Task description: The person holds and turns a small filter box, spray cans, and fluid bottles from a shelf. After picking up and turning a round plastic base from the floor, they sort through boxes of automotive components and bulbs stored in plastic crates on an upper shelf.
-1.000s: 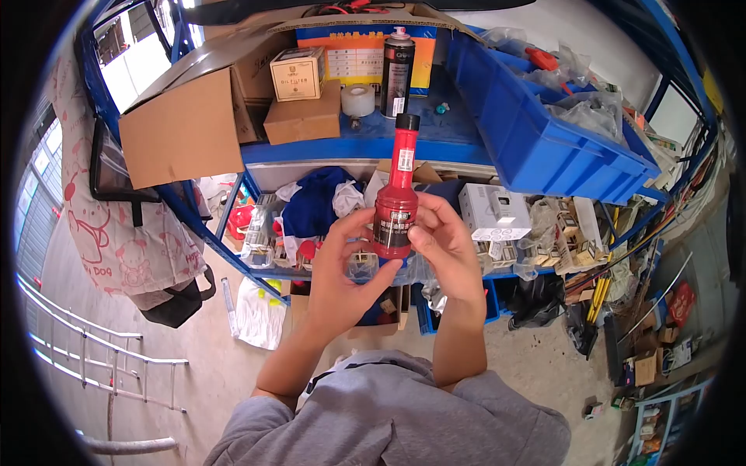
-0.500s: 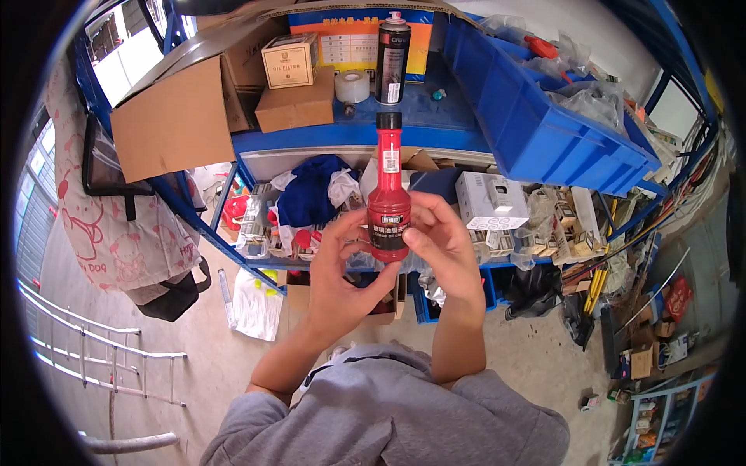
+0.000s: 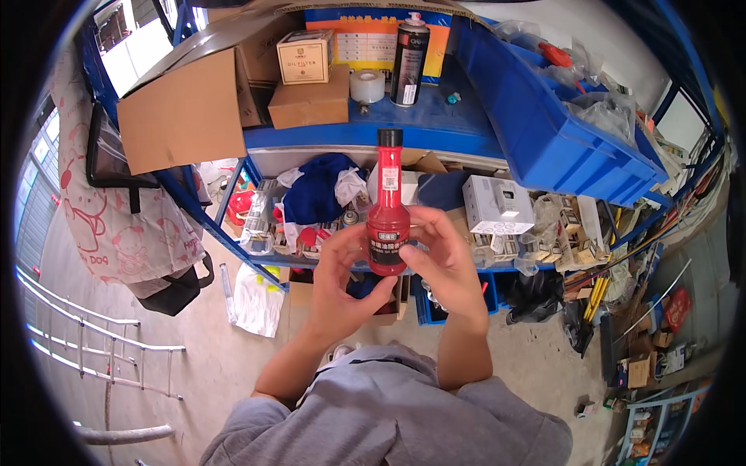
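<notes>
A red bottle with a black cap and a black label stands upright between my hands, in front of the blue shelving. My left hand curves round its left side, fingers at the label and thumb near the base. On the right side my right hand grips it, the thumb pressed on the label and the fingers partly hidden behind. Behind the bottle, the upper shelf bears a black spray can, a roll of tape and an oil filter box.
A blue bin of plastic bags sits at the upper right. An open cardboard box is at the left. The lower shelf holds a white box, cloths and small parts. A ladder shows at the lower left.
The bottle and both hands have moved slightly down in view since the last frame, and the bottle is left of where it was a second ago. The shelf items have shifted with the camera.
</notes>
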Available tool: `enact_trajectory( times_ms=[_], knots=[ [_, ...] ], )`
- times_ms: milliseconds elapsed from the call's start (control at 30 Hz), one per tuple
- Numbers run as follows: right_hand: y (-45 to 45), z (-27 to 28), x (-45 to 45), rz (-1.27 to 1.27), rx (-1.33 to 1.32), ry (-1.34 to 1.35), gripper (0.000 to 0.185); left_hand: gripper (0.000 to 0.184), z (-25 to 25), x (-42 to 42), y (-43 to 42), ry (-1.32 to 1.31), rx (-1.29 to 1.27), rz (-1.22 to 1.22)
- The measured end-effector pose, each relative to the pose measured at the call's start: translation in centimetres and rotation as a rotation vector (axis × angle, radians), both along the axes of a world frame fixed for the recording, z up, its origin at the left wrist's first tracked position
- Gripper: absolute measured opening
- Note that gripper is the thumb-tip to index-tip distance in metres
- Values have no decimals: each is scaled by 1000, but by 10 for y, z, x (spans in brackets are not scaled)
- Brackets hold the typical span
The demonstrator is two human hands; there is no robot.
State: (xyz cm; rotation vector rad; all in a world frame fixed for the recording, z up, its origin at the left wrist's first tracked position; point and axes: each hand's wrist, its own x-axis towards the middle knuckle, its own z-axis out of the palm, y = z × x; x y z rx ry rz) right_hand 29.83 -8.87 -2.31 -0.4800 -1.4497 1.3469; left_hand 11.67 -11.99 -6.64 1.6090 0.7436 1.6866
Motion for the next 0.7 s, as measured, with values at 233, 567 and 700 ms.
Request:
enact_trajectory(
  times_ms=[233, 567, 700],
  knots=[
    [2, -2, -5, -101, 27, -15, 51, 80, -3, -1, 3, -81, -56, -53],
    [-2, 2, -11, -61, -34, 101, 69, 78, 14, 9, 8, 382, 444, 564],
    [4, -2, 0, 66, -138, 233, 66, 68, 6, 9, 5, 461, 708, 607]
  ],
)
